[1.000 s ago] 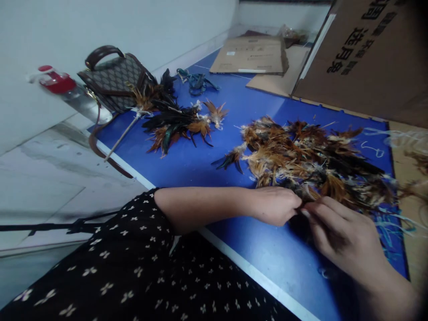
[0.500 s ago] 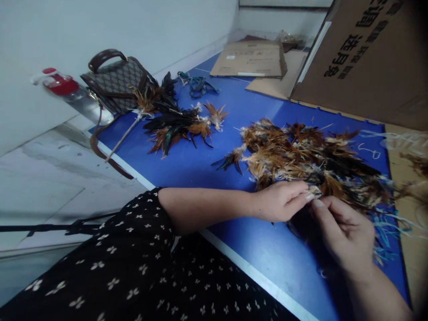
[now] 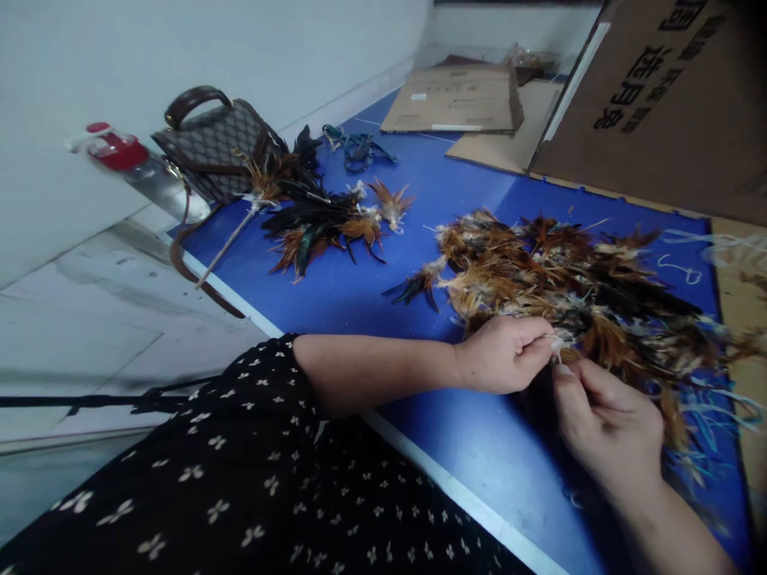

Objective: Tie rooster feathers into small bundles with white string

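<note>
At the near edge of a feather pile (image 3: 503,259), my left hand (image 3: 506,354) is closed in a pinch on a small feather bunch (image 3: 560,342) with a pale, whitish base. Most of that bunch is hidden by my fingers. My right hand (image 3: 611,419) is just to the right and slightly lower, thumb and forefinger pressed together on a short white string (image 3: 558,358) that runs up to the bunch. The pile's feathers are brown, tan and black, several of them tied in tufts with white at the base.
Left on the blue table (image 3: 347,311) lie black and brown feathers (image 3: 323,216), a stick (image 3: 228,247), a patterned handbag (image 3: 219,148) and a red-capped bottle (image 3: 144,172). Teal strings (image 3: 359,150) and flat cardboard (image 3: 455,100) are behind. A large carton (image 3: 665,104) stands back right; blue strings (image 3: 707,423) lie at the right.
My right hand has shifted slightly left and down, and a short white string now shows between the two hands. The whole view has moved a little.
</note>
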### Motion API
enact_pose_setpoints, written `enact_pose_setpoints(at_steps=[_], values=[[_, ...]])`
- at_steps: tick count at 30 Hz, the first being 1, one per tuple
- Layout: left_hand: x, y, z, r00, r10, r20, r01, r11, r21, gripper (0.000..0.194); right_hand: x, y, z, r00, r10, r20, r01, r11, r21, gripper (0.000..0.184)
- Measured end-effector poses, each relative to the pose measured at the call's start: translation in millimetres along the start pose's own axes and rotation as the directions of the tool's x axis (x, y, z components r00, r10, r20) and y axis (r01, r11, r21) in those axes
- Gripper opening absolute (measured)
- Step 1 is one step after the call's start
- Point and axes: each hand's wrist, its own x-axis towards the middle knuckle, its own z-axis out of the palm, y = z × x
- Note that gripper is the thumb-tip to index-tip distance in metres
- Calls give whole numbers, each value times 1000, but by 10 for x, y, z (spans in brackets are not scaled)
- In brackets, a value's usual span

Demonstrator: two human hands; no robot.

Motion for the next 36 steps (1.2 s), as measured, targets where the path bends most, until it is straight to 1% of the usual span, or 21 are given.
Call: enact_pose_setpoints(at_steps=[2, 4, 7, 11, 14, 16, 20, 23, 26, 28, 32, 34, 36], values=[[29, -14, -10, 1000, -27, 11, 27, 999, 28, 24, 16, 10, 2, 1000, -30, 11, 30, 999, -15, 55], [67, -40, -20, 999, -45, 24, 45, 999, 6, 26, 24, 24, 4, 999, -49, 13, 50, 998, -39, 54], [117, -61, -33, 992, -100, 78, 111, 983, -149, 28, 23, 33, 14, 997, -79, -14, 78, 993, -90, 53], [136, -13, -21, 973, -182, 143, 225, 887, -403, 37, 20, 7, 49, 993, -103, -61, 97, 992, -81, 52], [144, -10, 12, 965, -207, 159, 260, 825, -503, 42, 24, -10, 81, 992, -105, -76, 100, 993, -68, 55], [157, -54, 30, 967, -208, 151, 256, 810, -528, 40, 27, -4, 101, 990, -108, -93, 100, 991, -83, 57], [161, -153, 47, 979, -166, 121, 205, 815, -542, 36, 23, 28, 140, 981, -165, -103, 153, 981, -118, 58], [128, -161, 61, 982, -156, 105, 189, 825, -533, 32, 11, 38, 162, 975, -202, -89, 189, 973, -134, 57], [88, -162, 96, 988, -144, 60, 154, 844, -514, 26, -1, 38, 176, 973, -219, -78, 204, 965, -165, 57], [74, -192, 133, 994, -112, 17, 106, 867, -487, 25, -4, 39, 184, 971, -229, -72, 213, 959, -188, 59], [101, -309, 217, 998, -44, -54, 18, 910, -415, 30, 5, 57, 206, 957, -282, -66, 265, 944, -195, 57], [138, -365, 243, 997, -31, -66, 3, 923, -385, 29, 19, 81, 216, 954, -293, -61, 276, 941, -194, 56], [180, -399, 239, 998, -37, -55, 16, 937, -349, 27, 40, 113, 218, 952, -304, -47, 289, 936, -199, 54]])
